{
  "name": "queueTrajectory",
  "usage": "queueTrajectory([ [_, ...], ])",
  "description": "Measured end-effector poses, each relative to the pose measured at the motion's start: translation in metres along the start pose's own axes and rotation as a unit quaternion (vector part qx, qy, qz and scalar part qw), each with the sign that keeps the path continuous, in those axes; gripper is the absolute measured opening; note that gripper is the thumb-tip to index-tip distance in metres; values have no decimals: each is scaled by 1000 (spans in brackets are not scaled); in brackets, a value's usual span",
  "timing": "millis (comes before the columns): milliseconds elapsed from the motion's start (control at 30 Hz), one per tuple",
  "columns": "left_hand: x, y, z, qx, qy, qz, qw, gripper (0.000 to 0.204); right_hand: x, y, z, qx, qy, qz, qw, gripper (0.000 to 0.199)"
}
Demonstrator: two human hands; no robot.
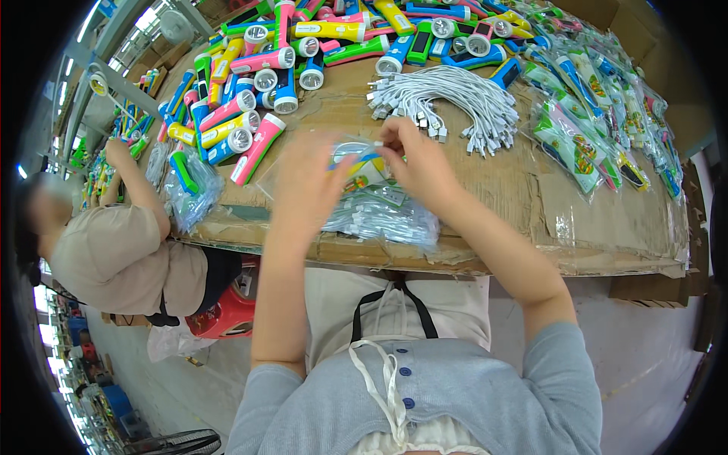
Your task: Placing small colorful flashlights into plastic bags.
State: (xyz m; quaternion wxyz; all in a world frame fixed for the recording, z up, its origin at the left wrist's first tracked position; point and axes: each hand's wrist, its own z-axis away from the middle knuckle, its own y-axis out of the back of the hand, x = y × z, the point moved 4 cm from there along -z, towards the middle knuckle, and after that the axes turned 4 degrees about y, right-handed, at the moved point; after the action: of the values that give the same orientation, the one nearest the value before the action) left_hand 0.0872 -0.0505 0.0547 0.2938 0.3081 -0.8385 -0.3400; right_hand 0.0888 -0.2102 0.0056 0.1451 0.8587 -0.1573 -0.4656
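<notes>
Packing seems to be the step in hand — a flashlight going into a clear bag (356, 171) with a yellow and green printed card. Left hand (307, 186) grips the bag's left side, a bit blurred; right hand (413, 163) pinches its upper edge, fingers closed on the plastic. The bag sits above a stack of empty bags (383, 216) on the cardboard-covered table (591, 220). Next move probably needs one white cable from the bundle (447, 102). Finished packs (576, 144) lie at right — loose coloured flashlights (250, 125) at left.
</notes>
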Motion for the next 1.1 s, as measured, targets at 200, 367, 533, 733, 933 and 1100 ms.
queueTrajectory([
  [200,42,-28,-4,-18,-109,-64,992,11,-11,15,28,32,-9,-35,999,26],
  [367,5,-16,-4,-11,-117,-133,984,7,-15,102,57,174,-16,74,982,12],
  [533,-42,-24,9,-29,13,-51,998,13,14,226,118,223,-146,274,924,17],
  [733,-47,-73,17,-58,-18,64,996,24,62,207,120,4,-62,582,811,55],
  [933,-44,-105,-4,-76,-31,76,994,19,100,226,103,33,-60,665,743,60],
  [1100,-36,-96,-6,26,-46,67,996,10,111,220,59,116,-114,691,704,59],
])
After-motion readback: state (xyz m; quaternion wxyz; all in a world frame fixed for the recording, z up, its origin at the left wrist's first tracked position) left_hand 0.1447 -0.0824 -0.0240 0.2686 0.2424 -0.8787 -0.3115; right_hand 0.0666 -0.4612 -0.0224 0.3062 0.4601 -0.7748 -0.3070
